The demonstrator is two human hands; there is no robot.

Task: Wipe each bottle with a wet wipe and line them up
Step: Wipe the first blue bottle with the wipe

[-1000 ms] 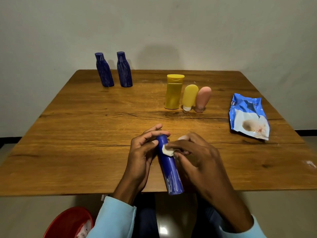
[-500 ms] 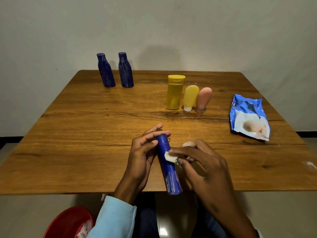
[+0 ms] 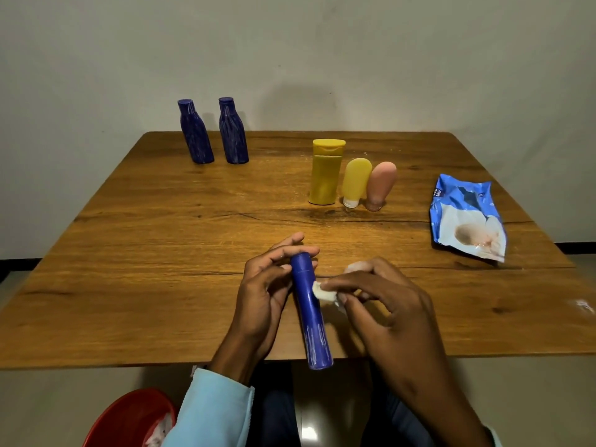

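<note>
Wiping the blue bottle (image 3: pixel 310 314)
Left hand (image 3: pixel 261 295) grips its cap end; right hand (image 3: pixel 383 304) pinches the wet wipe (image 3: pixel 322 291). Likely light, stiff, slick when damp.

Both forearms reach in over the near edge. The left hand (image 3: pixel 263 287) curls its fingers round something slender; the right hand (image 3: pixel 383 304), knuckles up, pinches a small wad between thumb and fingertips.
</note>
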